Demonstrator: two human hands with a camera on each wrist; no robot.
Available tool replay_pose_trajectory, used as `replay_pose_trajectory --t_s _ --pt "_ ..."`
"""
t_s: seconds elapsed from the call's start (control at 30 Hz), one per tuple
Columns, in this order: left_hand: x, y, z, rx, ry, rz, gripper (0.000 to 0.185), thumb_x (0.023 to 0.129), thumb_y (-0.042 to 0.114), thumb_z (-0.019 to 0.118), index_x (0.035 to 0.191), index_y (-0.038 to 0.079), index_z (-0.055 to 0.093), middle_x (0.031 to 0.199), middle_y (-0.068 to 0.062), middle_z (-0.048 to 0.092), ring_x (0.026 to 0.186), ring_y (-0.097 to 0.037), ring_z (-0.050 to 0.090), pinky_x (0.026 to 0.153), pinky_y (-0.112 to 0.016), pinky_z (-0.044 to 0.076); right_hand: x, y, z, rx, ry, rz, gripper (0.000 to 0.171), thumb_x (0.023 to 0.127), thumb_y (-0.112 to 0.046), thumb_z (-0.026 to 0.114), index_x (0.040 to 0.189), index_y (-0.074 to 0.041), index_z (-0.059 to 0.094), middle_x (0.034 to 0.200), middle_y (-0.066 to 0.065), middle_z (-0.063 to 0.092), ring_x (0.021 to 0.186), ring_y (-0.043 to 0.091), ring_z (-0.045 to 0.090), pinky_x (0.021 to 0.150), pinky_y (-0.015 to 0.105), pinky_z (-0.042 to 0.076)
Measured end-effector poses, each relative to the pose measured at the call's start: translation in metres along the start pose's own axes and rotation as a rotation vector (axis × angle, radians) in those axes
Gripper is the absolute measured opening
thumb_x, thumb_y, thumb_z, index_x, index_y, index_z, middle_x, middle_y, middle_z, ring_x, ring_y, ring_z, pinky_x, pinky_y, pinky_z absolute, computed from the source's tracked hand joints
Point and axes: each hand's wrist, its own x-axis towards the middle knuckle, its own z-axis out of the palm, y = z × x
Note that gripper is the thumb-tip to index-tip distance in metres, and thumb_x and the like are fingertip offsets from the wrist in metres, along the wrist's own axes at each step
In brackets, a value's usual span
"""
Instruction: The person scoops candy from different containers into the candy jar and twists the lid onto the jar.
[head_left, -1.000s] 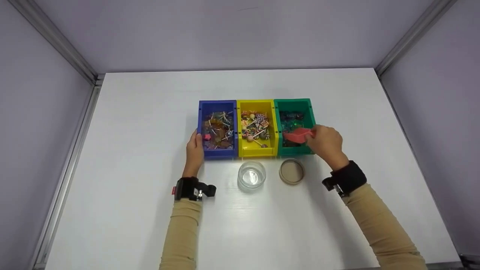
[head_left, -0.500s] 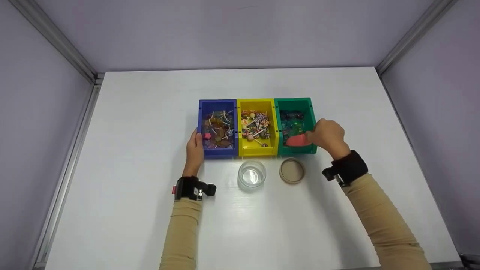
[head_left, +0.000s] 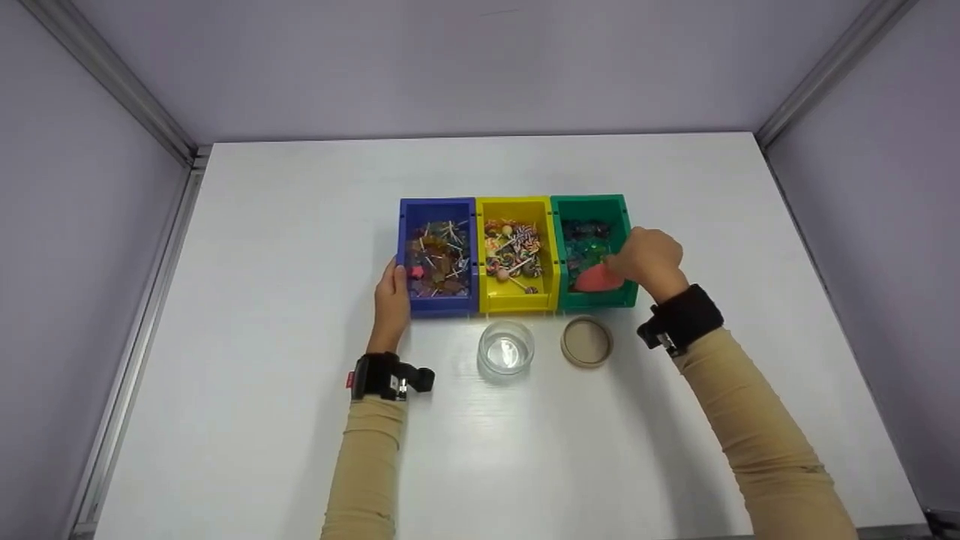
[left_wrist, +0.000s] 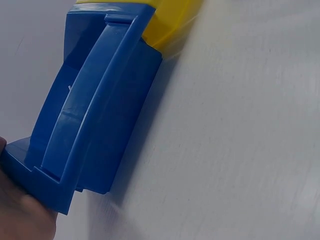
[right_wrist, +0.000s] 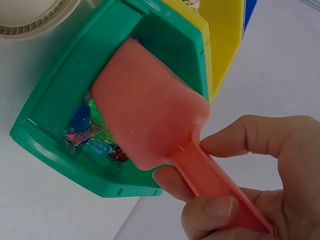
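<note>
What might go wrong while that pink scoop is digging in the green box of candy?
Wrapped candies might spill over the rim, because the pink plastic scoop fills much of the narrow green plastic bin.

The green bin might slide or tip: the right hand pushes the scoop into it, while the left hand only steadies the blue plastic bin at the row's far end.

The open clear glass jar stands close in front, so a swinging arm might knock it.
</note>
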Motion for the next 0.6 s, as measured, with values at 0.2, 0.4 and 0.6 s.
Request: replay_pose_trajectory --t_s 0.2,0.4,0.6 --pt "0.0 0.0 0.001 -0.02 0.006 0.001 0.047 0.107 0.021 0.03 0.148 -0.001 0.032 0.153 -0.019 0.039 0.147 -0.031 0.032 0.124 -0.041 0.026 0.003 -0.007 0.0 -0.024 -0.006 0.009 0.043 0.087 -0.034 0.058 0.099 0.006 0.067 0.08 0.012 0.055 0.066 0.019 0.045 0.048 0.027 0.036" --pt "0.001 -0.003 0.002 -0.023 0.019 0.056 0.046 0.107 0.018 0.03 0.146 -0.006 0.034 0.151 -0.023 0.041 0.145 -0.033 0.034 0.123 -0.042 0.028 0.006 -0.011 0.004 -0.058 -0.001 0.018 0.042 0.087 -0.034 0.058 0.095 0.005 0.068 0.078 0.011 0.053 0.063 0.018 0.044 0.046 0.027 0.035" --pt "0.001 -0.004 0.002 -0.017 0.017 0.066 0.045 0.107 0.017 0.03 0.146 -0.005 0.034 0.15 -0.023 0.041 0.145 -0.033 0.035 0.123 -0.043 0.029 0.006 -0.014 0.007 -0.063 -0.017 0.028 0.042 0.087 -0.036 0.059 0.093 0.004 0.067 0.076 0.01 0.049 0.063 0.018 0.043 0.047 0.027 0.034"
